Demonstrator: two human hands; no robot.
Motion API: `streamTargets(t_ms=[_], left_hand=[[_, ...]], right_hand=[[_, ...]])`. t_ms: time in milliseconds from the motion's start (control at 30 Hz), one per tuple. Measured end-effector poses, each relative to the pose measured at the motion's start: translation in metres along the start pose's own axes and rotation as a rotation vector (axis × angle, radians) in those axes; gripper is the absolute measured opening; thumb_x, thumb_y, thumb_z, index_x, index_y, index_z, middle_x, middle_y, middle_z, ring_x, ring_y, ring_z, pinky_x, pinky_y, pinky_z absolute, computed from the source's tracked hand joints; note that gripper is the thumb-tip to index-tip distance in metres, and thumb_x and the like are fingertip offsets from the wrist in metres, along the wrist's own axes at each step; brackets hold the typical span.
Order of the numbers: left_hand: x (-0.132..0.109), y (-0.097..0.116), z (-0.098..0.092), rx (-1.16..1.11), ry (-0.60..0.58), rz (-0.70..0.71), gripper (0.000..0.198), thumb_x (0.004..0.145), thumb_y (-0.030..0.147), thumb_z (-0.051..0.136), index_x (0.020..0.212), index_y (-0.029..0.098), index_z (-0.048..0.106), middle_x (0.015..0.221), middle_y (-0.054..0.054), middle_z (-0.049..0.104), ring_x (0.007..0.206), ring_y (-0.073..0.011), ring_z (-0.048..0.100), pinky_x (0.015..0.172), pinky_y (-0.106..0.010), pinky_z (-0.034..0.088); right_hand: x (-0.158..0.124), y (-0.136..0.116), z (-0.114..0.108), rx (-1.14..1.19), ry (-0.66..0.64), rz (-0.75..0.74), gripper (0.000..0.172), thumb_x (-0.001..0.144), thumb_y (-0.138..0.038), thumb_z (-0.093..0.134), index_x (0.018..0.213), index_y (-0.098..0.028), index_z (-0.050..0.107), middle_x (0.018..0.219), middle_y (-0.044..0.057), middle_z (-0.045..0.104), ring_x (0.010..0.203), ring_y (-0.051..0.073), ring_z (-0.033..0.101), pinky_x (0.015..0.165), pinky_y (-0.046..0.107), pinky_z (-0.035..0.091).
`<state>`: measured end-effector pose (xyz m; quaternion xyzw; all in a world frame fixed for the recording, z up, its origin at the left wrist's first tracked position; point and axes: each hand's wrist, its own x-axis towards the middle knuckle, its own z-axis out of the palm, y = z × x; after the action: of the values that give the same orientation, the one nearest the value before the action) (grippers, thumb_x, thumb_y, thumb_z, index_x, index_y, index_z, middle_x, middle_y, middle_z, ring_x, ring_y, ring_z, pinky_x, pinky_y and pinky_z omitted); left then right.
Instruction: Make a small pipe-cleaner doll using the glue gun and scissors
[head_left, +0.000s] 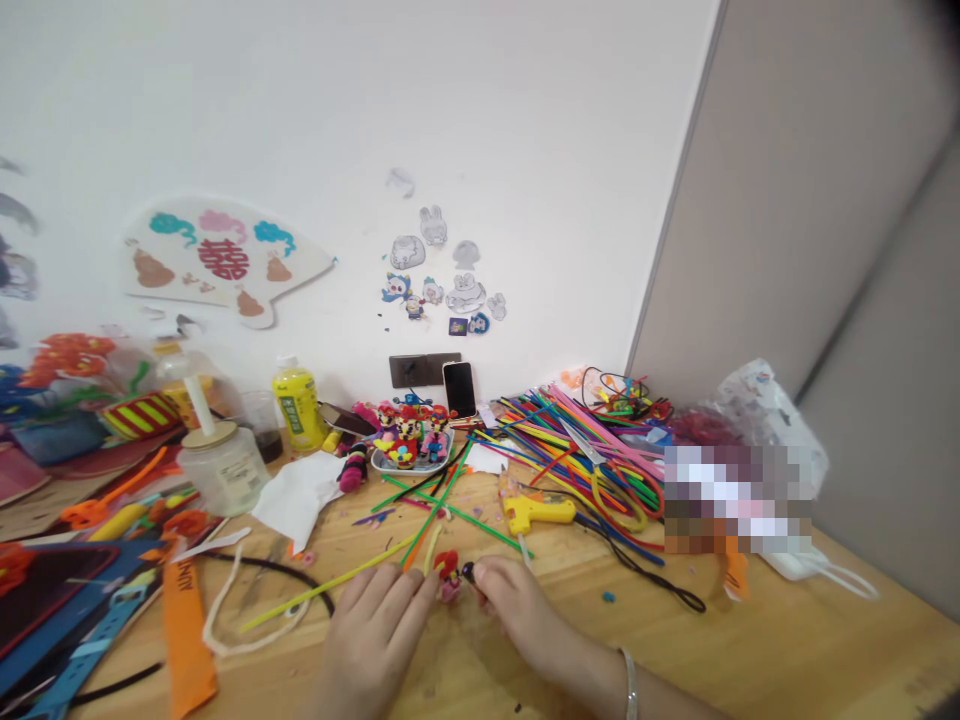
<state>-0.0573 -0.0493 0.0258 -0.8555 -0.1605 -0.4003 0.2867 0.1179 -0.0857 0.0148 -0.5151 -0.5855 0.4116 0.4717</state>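
Note:
At the table's near side, my left hand point(379, 620) is closed, its fingertips at the left of a small fuzzy figure point(448, 575) with a red bow and pink lower part. From the other side my right hand point(517, 605), with a bracelet at the wrist, pinches a small black round piece point(469, 571) against the figure's right. Whether that piece is joined to the figure I cannot tell. Just behind lie a yellow glue gun point(540, 513) and green pipe cleaners point(442, 500). A yellow pipe cleaner point(337, 583) runs beside my left hand.
Finished fuzzy figures stand in a small tray point(414, 466). A pile of coloured pipe cleaners point(570, 450) holds scissors point(581, 440). A phone point(459, 389) leans on the wall. A yellow bottle point(296, 405), a glass jar point(223, 475) and an orange strip point(187, 630) are leftward.

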Motion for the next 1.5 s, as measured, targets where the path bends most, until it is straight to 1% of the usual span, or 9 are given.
streamTargets(t_ms=[100, 333, 633, 900, 1000, 1200, 1300, 1400, 1500], left_hand=[[0.002, 0.0, -0.001, 0.008, -0.006, 0.005, 0.028, 0.09, 0.007, 0.034, 0.088, 0.008, 0.062, 0.07, -0.009, 0.068, 0.068, -0.0184, 0.055, 0.062, -0.031, 0.039], [0.006, 0.001, -0.001, 0.046, 0.041, 0.022, 0.03, 0.091, 0.009, 0.032, 0.085, 0.012, 0.062, 0.068, -0.006, 0.066, 0.067, -0.017, 0.055, 0.063, -0.03, 0.038], [0.012, 0.002, -0.006, 0.09, 0.021, 0.072, 0.034, 0.092, 0.008, 0.029, 0.084, 0.013, 0.061, 0.068, -0.005, 0.066, 0.067, -0.0168, 0.055, 0.064, -0.031, 0.038], [0.009, 0.002, -0.004, 0.085, 0.034, 0.061, 0.034, 0.092, 0.008, 0.029, 0.083, 0.013, 0.061, 0.068, -0.005, 0.068, 0.066, -0.0168, 0.056, 0.063, -0.031, 0.038], [0.011, 0.002, -0.005, 0.067, 0.037, 0.046, 0.033, 0.092, 0.009, 0.03, 0.082, 0.013, 0.062, 0.067, -0.005, 0.067, 0.067, -0.017, 0.055, 0.063, -0.031, 0.038], [0.005, 0.001, -0.002, 0.044, 0.011, 0.015, 0.032, 0.091, 0.008, 0.031, 0.084, 0.011, 0.062, 0.068, -0.007, 0.068, 0.067, -0.0178, 0.056, 0.062, -0.031, 0.039], [-0.001, 0.003, 0.003, -0.003, 0.013, -0.03, 0.027, 0.09, 0.009, 0.035, 0.085, 0.01, 0.061, 0.069, -0.008, 0.068, 0.066, -0.0184, 0.056, 0.061, -0.031, 0.039], [-0.005, 0.007, 0.008, -0.055, 0.016, -0.089, 0.021, 0.088, 0.011, 0.04, 0.085, 0.011, 0.061, 0.068, -0.008, 0.068, 0.064, -0.0179, 0.056, 0.059, -0.03, 0.038], [-0.007, 0.011, 0.01, -0.09, -0.01, -0.11, 0.019, 0.088, 0.013, 0.042, 0.087, 0.012, 0.061, 0.068, -0.006, 0.067, 0.061, -0.0164, 0.056, 0.059, -0.03, 0.038]], right_hand=[[0.001, 0.002, 0.0, -0.014, 0.027, -0.01, 0.03, 0.079, -0.035, 0.034, 0.053, -0.021, 0.033, 0.052, -0.005, 0.033, 0.054, 0.012, 0.036, 0.053, 0.024, 0.029], [0.001, -0.002, -0.001, -0.052, 0.037, -0.015, 0.029, 0.079, -0.033, 0.036, 0.053, -0.021, 0.033, 0.053, -0.004, 0.034, 0.056, 0.013, 0.036, 0.053, 0.025, 0.029], [0.0, -0.006, -0.002, -0.065, 0.056, -0.017, 0.029, 0.08, -0.034, 0.036, 0.054, -0.02, 0.035, 0.054, -0.004, 0.035, 0.056, 0.012, 0.037, 0.054, 0.025, 0.03], [0.0, -0.002, 0.001, -0.108, 0.063, 0.016, 0.03, 0.079, -0.032, 0.038, 0.052, -0.019, 0.035, 0.051, -0.005, 0.033, 0.053, 0.011, 0.034, 0.052, 0.024, 0.028], [0.001, 0.001, 0.001, -0.101, 0.064, 0.034, 0.032, 0.08, -0.035, 0.04, 0.052, -0.02, 0.035, 0.051, -0.006, 0.032, 0.052, 0.011, 0.034, 0.051, 0.024, 0.028], [0.001, 0.0, 0.0, 0.051, 0.078, -0.038, 0.043, 0.082, -0.05, 0.041, 0.056, -0.017, 0.048, 0.055, -0.002, 0.045, 0.058, 0.013, 0.044, 0.056, 0.025, 0.035], [0.001, -0.002, 0.001, 0.192, 0.038, -0.038, 0.042, 0.073, -0.056, 0.053, 0.063, -0.015, 0.054, 0.062, 0.0, 0.052, 0.061, 0.014, 0.048, 0.058, 0.025, 0.038], [0.001, 0.0, 0.005, 0.321, 0.022, 0.04, 0.041, 0.06, -0.054, 0.068, 0.071, -0.015, 0.056, 0.064, -0.001, 0.053, 0.058, 0.012, 0.047, 0.054, 0.023, 0.038], [-0.001, 0.004, 0.011, 0.401, 0.066, 0.147, 0.043, 0.056, -0.053, 0.071, 0.073, -0.015, 0.056, 0.058, -0.004, 0.047, 0.048, 0.008, 0.039, 0.044, 0.019, 0.032]])
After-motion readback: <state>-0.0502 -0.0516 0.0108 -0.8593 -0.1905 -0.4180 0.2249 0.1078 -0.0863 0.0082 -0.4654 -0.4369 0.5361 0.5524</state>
